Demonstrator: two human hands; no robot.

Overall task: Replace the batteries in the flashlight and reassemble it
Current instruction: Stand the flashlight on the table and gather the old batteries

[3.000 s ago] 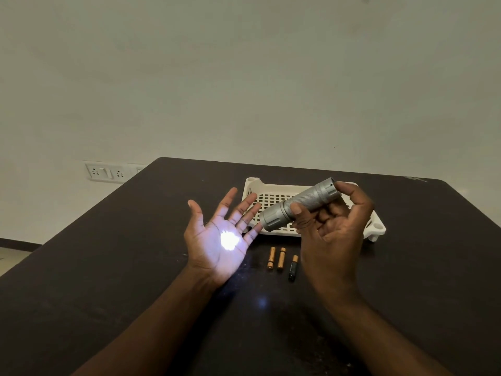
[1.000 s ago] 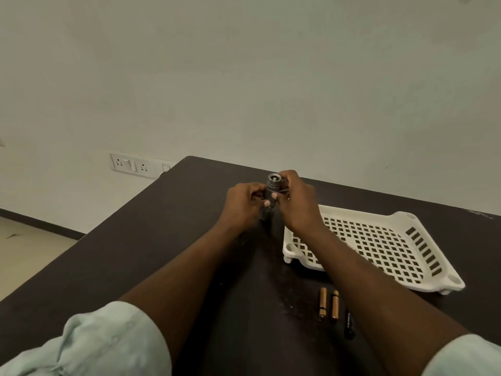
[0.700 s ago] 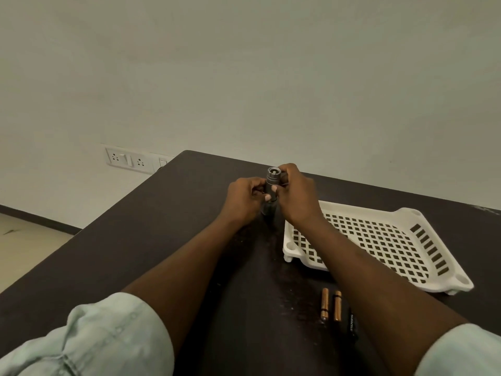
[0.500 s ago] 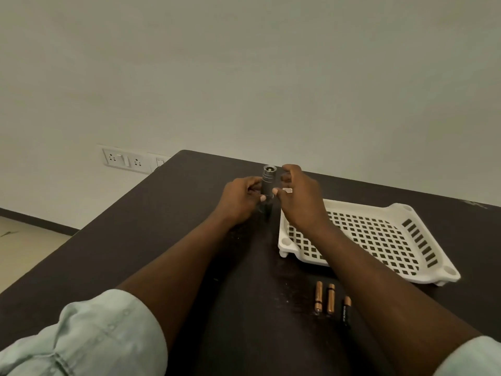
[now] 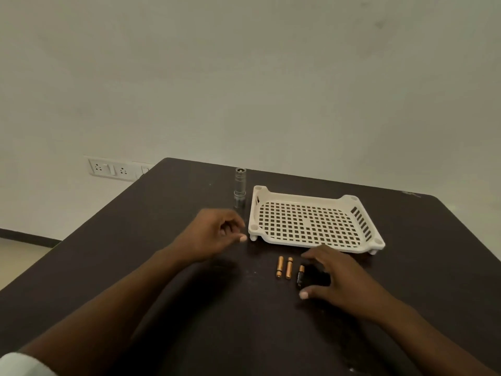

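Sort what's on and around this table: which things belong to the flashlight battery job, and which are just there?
Part of the job:
flashlight, standing upright beside the tray
two gold batteries
black battery, at the right hand
left hand, empty

Just there:
white tray, empty
wall sockets
table

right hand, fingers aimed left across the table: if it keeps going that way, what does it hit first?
Probably the black battery, lying between the right hand's forefinger and thumb; the two copper batteries lie just beyond. Hand height above the table is unclear.
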